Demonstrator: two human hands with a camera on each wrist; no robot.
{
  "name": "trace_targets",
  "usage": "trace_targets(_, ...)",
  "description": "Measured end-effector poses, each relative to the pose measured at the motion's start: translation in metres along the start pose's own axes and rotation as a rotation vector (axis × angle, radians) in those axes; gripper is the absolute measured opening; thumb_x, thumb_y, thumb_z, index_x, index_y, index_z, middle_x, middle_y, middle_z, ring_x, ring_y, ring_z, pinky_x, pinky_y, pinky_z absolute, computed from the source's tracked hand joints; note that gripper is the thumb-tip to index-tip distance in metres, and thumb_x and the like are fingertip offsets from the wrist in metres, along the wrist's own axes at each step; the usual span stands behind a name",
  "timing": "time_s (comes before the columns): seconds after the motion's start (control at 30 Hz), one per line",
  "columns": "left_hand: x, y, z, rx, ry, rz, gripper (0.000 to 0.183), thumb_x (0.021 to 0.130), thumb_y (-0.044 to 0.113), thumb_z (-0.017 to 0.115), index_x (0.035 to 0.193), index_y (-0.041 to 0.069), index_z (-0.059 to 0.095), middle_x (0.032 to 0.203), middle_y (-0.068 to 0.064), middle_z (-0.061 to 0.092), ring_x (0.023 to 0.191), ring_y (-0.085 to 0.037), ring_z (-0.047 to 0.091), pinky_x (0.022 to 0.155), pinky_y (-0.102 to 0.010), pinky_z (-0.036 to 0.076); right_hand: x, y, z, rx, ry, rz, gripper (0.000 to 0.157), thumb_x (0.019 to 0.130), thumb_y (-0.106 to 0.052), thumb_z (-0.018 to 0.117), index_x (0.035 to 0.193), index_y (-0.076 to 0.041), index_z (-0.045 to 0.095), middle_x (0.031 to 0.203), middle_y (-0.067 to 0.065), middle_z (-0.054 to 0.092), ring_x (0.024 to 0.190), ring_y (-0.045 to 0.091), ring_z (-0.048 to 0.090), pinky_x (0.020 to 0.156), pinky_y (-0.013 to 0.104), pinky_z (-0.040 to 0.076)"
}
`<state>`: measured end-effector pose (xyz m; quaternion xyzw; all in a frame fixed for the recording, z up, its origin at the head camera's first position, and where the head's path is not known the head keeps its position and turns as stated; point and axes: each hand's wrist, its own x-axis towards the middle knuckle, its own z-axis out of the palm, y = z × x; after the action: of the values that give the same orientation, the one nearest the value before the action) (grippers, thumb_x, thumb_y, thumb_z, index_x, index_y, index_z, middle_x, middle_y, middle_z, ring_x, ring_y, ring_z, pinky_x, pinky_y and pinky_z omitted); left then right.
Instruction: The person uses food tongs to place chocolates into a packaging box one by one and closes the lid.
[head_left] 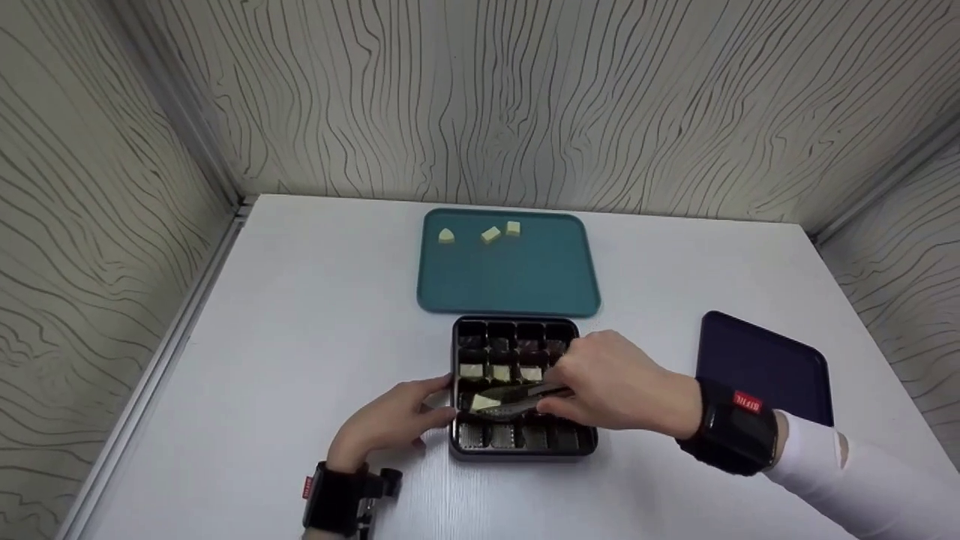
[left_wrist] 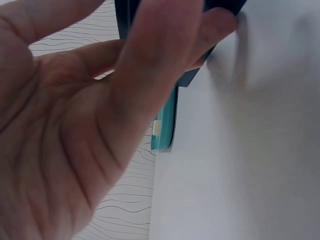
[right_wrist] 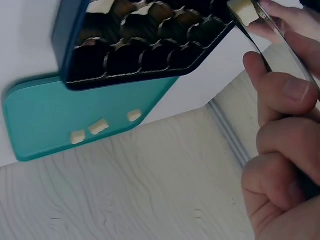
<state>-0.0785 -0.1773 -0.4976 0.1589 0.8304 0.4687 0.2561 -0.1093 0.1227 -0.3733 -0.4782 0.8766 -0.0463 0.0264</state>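
My right hand (head_left: 619, 386) grips metal tongs (head_left: 514, 409) over a dark divided box (head_left: 525, 455). Between the tong tips is a cream-coloured piece (head_left: 484, 403), perhaps white chocolate, at the left end of the third row from the back. The right wrist view shows the held piece (right_wrist: 244, 11) near the box's edge; whether it touches the compartment I cannot tell. Cream pieces (head_left: 500, 373) fill visible compartments of the second row, and dark pieces (head_left: 528, 345) lie in the back row. My left hand (head_left: 390, 416) touches the box's left side with loosely extended fingers.
Behind the box lies a teal tray (head_left: 510, 285) with 3 cream pieces (head_left: 490, 235) near its far edge. A dark blue lid or tray (head_left: 765, 360) is on the white table (head_left: 315, 300) at the right, by my right forearm. Patterned walls (head_left: 510, 105) bound the table.
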Motion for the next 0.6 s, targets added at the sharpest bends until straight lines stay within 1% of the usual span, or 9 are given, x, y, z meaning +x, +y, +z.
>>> trace_targets(0.1, 0.000, 0.000, 0.001, 0.010, 0.010, 0.002, 0.065, 0.108, 0.032, 0.057, 0.161, 0.001, 0.038, 0.156, -0.026, 0.054, 0.062, -0.023, 0.072, 0.089, -0.041, 0.062, 0.004, -0.009, 0.003, -0.043, 0.002, -0.044, 0.052, 0.091, -0.038, 0.080, 0.055, -0.021, 0.048, 0.047, -0.012, 0.035, 0.044, -0.001, 0.036, 0.047, 0.016, 0.025)
trace_targets(0.13, 0.000, 0.001, 0.001, 0.012, 0.022, 0.002, 0.064, 0.109, 0.032, 0.057, 0.161, 0.000, 0.038, 0.155, -0.026, 0.056, 0.063, -0.023, 0.073, 0.089, -0.041, 0.062, 0.006, -0.011, 0.003, -0.053, -0.001, -0.052, 0.052, 0.091, -0.038, 0.081, 0.055, -0.021, 0.048, 0.047, -0.011, 0.037, 0.043, 0.000, 0.037, 0.046, 0.015, 0.025)
trace_targets(0.17, 0.001, 0.001, 0.002, 0.009, 0.039, 0.000, 0.063, 0.109, 0.032, 0.056, 0.160, -0.001, 0.039, 0.154, -0.027, 0.057, 0.068, -0.024, 0.075, 0.087, -0.040, 0.062, 0.007, -0.012, 0.004, -0.066, -0.004, -0.058, 0.052, 0.090, -0.038, 0.081, 0.055, -0.021, 0.048, 0.047, -0.011, 0.037, 0.043, -0.001, 0.037, 0.045, 0.015, 0.025)
trace_targets(0.23, 0.005, 0.001, 0.006, -0.018, 0.092, -0.010, 0.061, 0.109, 0.031, 0.055, 0.159, -0.002, 0.042, 0.150, -0.028, 0.059, 0.080, -0.026, 0.077, 0.081, -0.038, 0.063, 0.011, -0.015, 0.005, -0.091, -0.013, -0.067, 0.054, 0.090, -0.040, 0.081, 0.054, -0.021, 0.046, 0.047, -0.013, 0.032, 0.043, -0.001, 0.034, 0.045, 0.016, 0.025)
trace_targets(0.33, 0.011, 0.002, 0.012, -0.080, 0.211, -0.024, 0.056, 0.109, 0.030, 0.056, 0.154, -0.005, 0.048, 0.146, -0.028, 0.062, 0.101, -0.029, 0.077, 0.075, -0.037, 0.063, 0.014, -0.019, 0.006, -0.110, -0.029, -0.074, 0.056, 0.089, -0.040, 0.082, 0.053, -0.021, 0.044, 0.050, -0.015, 0.026, 0.044, -0.002, 0.030, 0.044, 0.016, 0.024)
trace_targets(0.37, 0.014, 0.003, 0.014, -0.098, 0.255, -0.028, 0.054, 0.109, 0.029, 0.056, 0.151, -0.005, 0.051, 0.145, -0.028, 0.063, 0.107, -0.031, 0.076, 0.077, -0.038, 0.064, 0.016, -0.020, 0.007, -0.117, -0.032, -0.078, 0.056, 0.089, -0.040, 0.082, 0.053, -0.021, 0.044, 0.051, -0.015, 0.025, 0.044, -0.001, 0.030, 0.044, 0.016, 0.024)
trace_targets(0.47, 0.019, 0.003, 0.019, -0.146, 0.356, -0.031, 0.048, 0.108, 0.025, 0.058, 0.145, -0.006, 0.058, 0.143, -0.030, 0.064, 0.114, -0.037, 0.075, 0.083, -0.041, 0.065, 0.018, -0.022, 0.007, -0.135, -0.032, -0.097, 0.056, 0.087, -0.041, 0.083, 0.052, -0.021, 0.044, 0.049, -0.014, 0.027, 0.043, 0.000, 0.030, 0.043, 0.018, 0.025)
trace_targets(0.57, 0.023, 0.003, 0.022, -0.170, 0.409, -0.018, 0.044, 0.107, 0.021, 0.059, 0.141, -0.008, 0.061, 0.142, -0.031, 0.064, 0.122, -0.042, 0.072, 0.088, -0.041, 0.065, 0.021, -0.024, 0.008, -0.152, -0.022, -0.118, 0.055, 0.086, -0.041, 0.084, 0.051, -0.020, 0.046, 0.048, -0.013, 0.030, 0.042, 0.001, 0.033, 0.043, 0.020, 0.029)
trace_targets(0.6, 0.024, 0.003, 0.023, -0.186, 0.414, -0.015, 0.044, 0.107, 0.020, 0.060, 0.141, -0.008, 0.061, 0.142, -0.031, 0.064, 0.123, -0.043, 0.071, 0.086, -0.040, 0.066, 0.022, -0.024, 0.009, -0.159, -0.018, -0.126, 0.054, 0.085, -0.041, 0.084, 0.051, -0.020, 0.047, 0.048, -0.013, 0.032, 0.042, 0.001, 0.034, 0.042, 0.021, 0.031)
